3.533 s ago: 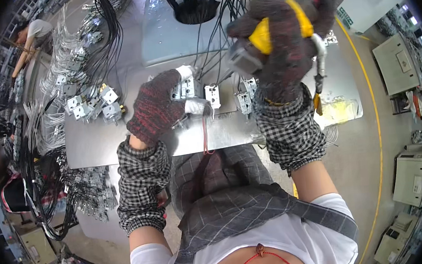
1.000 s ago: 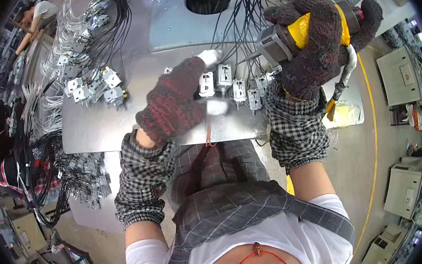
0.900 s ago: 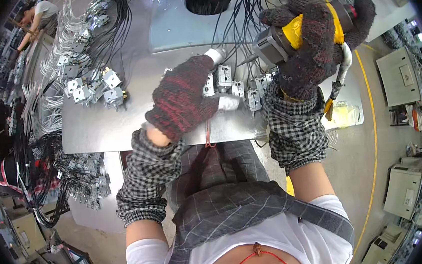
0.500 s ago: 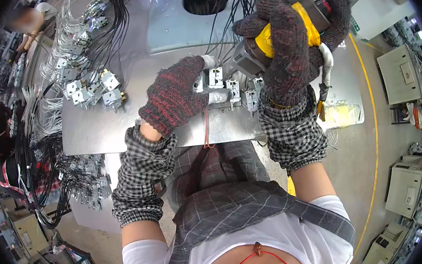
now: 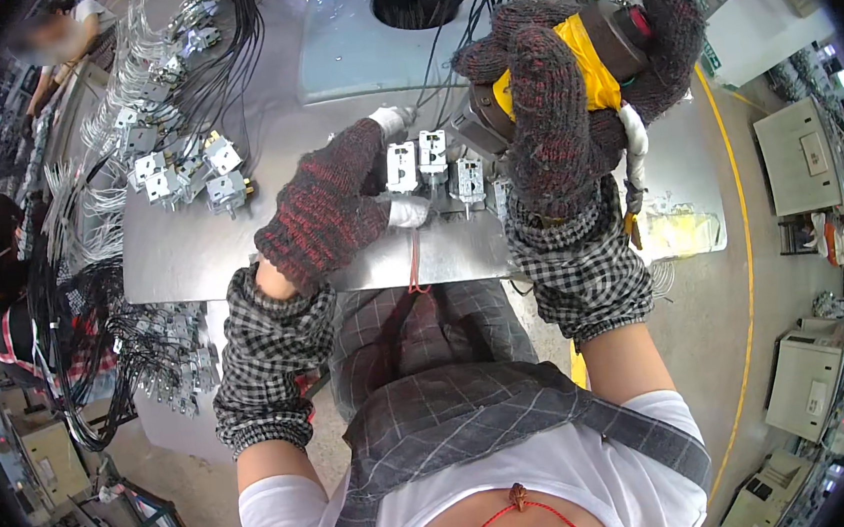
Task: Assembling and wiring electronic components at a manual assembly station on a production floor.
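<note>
My left hand [image 5: 327, 212], in a dark red-black knit glove with white-taped fingertips, is at the left end of a row of small metal-and-white socket blocks. Its thumb and forefinger are spread apart, holding nothing. The nearest block [image 5: 402, 167] stands just beyond the fingertips, with a second block [image 5: 432, 152] and a third block [image 5: 468, 181] to its right. My right hand [image 5: 554, 111], gloved alike, wraps round a dark hand-held power tool [image 5: 608, 41] bound with yellow tape. The tool is tilted above the row's right end; its working tip is hidden.
The row stands on a metal worktable [image 5: 192, 269]. Grey socket blocks [image 5: 225, 190] with white and black cables lie at the left. Black cables run to a round hole [image 5: 415, 8] in a grey panel. Two people sit at the left. Pale cabinets [image 5: 804, 155] stand across the floor.
My left hand has drawn back leftward from the socket blocks, its fingers spreading wider. My right hand has shifted slightly left with the power tool.
</note>
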`<move>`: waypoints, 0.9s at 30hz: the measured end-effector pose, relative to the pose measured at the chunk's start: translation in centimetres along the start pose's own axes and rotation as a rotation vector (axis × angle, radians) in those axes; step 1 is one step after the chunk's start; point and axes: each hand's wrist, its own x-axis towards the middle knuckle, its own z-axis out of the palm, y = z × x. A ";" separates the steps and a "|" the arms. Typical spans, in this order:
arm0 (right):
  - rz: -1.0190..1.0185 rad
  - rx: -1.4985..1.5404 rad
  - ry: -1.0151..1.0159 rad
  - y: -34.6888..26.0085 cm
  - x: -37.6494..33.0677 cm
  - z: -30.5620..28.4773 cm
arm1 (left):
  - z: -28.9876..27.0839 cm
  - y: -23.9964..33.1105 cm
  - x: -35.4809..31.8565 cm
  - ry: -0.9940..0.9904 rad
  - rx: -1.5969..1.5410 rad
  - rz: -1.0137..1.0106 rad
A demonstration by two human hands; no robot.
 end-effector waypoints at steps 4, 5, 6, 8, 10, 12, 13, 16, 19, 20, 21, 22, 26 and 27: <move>-0.473 -0.818 -0.084 3.9 -1.2 -2.3 | 0.1 0.1 0.4 -0.025 -0.076 -0.046; -0.526 -0.909 -0.080 4.2 -1.3 -2.8 | 0.0 0.2 0.5 -0.022 -0.061 -0.029; -0.574 -0.968 -0.077 4.2 -1.2 -3.0 | -0.2 0.4 0.5 -0.015 -0.042 -0.014; -0.359 -0.543 -0.032 1.7 0.6 -2.2 | 0.2 1.0 0.3 0.023 0.000 0.018; 0.087 0.299 0.042 -1.6 2.1 -1.4 | 1.0 2.8 0.7 0.081 0.136 0.024; -0.257 0.191 0.332 -0.6 3.6 -1.9 | 1.9 3.1 2.3 0.023 0.119 0.069; -0.257 0.201 0.327 -0.6 4.0 -2.4 | 1.7 3.0 2.6 -0.013 0.037 0.005; -0.670 -0.558 0.124 -1.2 4.7 -2.3 | 1.5 1.3 1.5 0.041 0.087 -0.038; -0.267 0.418 0.325 -2.6 4.2 -0.1 | 0.9 1.4 1.5 0.013 0.078 -0.035; -0.262 0.412 0.323 -2.2 4.1 -1.0 | 1.0 1.8 1.8 -0.016 0.195 -0.031; -0.295 0.377 0.316 -2.0 4.3 -1.2 | 1.3 1.3 2.3 0.012 0.232 0.038; -0.328 0.342 0.310 -1.9 4.5 -1.2 | 1.4 1.2 2.4 0.015 0.233 0.034; -0.183 0.503 0.317 -2.8 3.8 0.4 | 1.3 1.7 2.5 -0.042 0.475 0.000; -0.162 0.504 0.305 -3.0 3.6 0.6 | 1.3 2.1 2.4 -0.044 0.511 -0.016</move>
